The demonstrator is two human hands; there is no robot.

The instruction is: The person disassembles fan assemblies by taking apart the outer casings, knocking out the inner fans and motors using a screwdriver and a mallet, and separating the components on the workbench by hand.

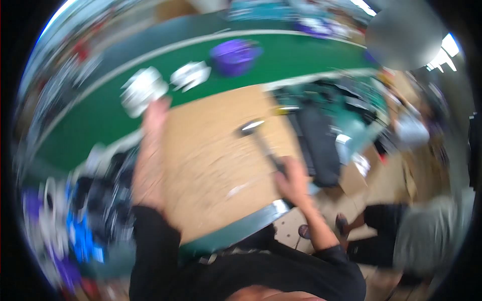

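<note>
My right hand [292,179] is closed round the dark handle of a hammer [264,145]. The hammer's metal head is over a tan board [221,165] with scuffed, scratched marks, which lies on the table in front of me. My left hand [157,113] reaches past the board's far left corner, at the near edge of a white bundle [143,90]. Motion blur smears its fingers, so whether they grip the bundle is unclear. A second, smaller white bundle [191,75] lies to the right, beside a purple basket [234,56].
A green conveyor-like surface [296,52] with pale edges runs across behind the board. Black items [316,145] lie to the right, and dark and blue bags [100,200] to the left. Another person [422,231] is at the lower right, near a cardboard box [359,173].
</note>
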